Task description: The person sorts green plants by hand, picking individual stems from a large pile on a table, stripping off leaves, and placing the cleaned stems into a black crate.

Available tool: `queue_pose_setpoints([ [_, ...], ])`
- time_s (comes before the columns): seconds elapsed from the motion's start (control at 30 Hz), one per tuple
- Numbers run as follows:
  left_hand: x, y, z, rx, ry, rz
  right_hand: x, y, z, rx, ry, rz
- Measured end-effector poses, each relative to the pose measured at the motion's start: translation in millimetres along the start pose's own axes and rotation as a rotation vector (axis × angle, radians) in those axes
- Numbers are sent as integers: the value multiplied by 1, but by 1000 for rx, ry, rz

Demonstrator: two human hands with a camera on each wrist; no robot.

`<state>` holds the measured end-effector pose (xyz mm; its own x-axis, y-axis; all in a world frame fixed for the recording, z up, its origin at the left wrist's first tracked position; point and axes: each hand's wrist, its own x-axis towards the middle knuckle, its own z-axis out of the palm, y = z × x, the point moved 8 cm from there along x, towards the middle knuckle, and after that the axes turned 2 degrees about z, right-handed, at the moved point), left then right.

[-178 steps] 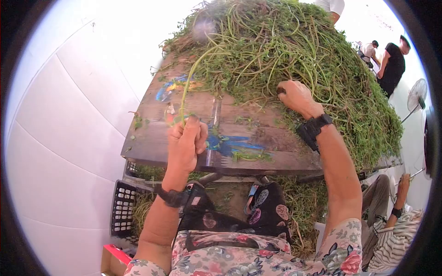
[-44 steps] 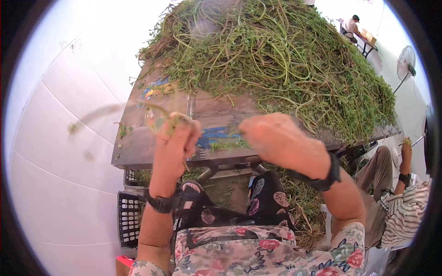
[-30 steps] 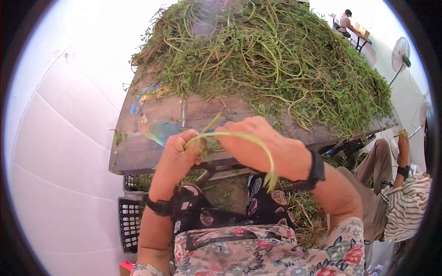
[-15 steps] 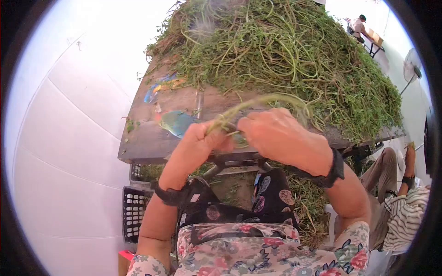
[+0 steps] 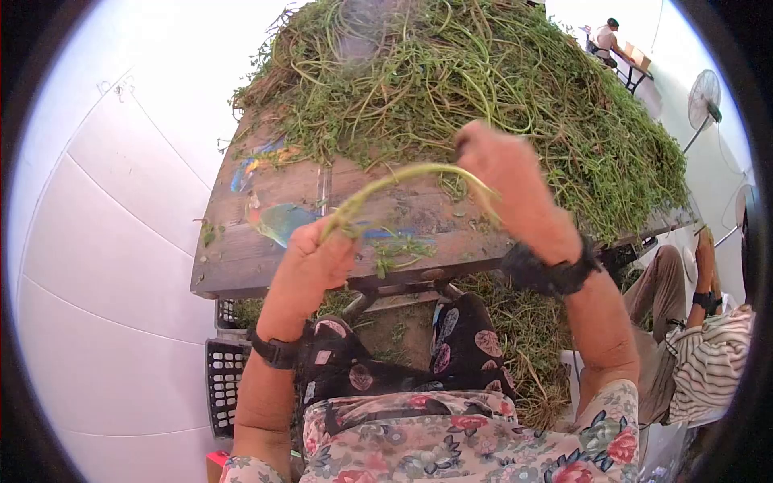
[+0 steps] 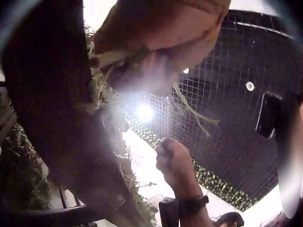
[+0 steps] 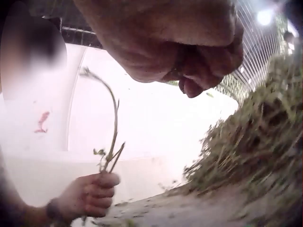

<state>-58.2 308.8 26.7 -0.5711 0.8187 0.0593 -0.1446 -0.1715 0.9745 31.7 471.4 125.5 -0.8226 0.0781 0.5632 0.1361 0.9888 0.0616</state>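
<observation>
Within the curled left hand [image 5: 310, 262], one end of a curved, pale-green plant stem [image 5: 419, 169] is gripped, free length arching towards the right hand [image 5: 515, 185] (fingers curled, contents indeterminable); judged best: light, steady pinch, avoiding crushing.

Left hand [image 5: 316, 256]: one, fingers curled inward, in front of the torso. Right hand [image 5: 511, 181]: one, fingers curled (outline blurred in the head view), farther forward than the left. Left forearm [image 5: 264, 390] and right forearm [image 5: 600, 322]: bare, both reaching forward, apart.
</observation>
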Motion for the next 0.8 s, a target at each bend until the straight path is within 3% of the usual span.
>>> queue_pose_setpoints([
  [0.07, 1, -3, -24, -144, 114, 11, -7, 52, -21, 457, 98, 380],
  [0.17, 4, -6, -50, -304, 254, 36, -19, 67, -29, 460, 32, 312],
  [0.27, 8, -3, -51, -313, 250, 77, -36, 77, -6, 96, -8, 130],
  [0.37, 8, -2, -48, -309, 251, 77, -47, 77, 12, -32, -169, 114],
  [0.57, 6, -3, -48, -324, 248, 67, -41, 80, 24, -132, -232, 154],
  [0.8, 5, 0, -46, -327, 230, 62, -5, 97, -57, 91, 192, 338],
])
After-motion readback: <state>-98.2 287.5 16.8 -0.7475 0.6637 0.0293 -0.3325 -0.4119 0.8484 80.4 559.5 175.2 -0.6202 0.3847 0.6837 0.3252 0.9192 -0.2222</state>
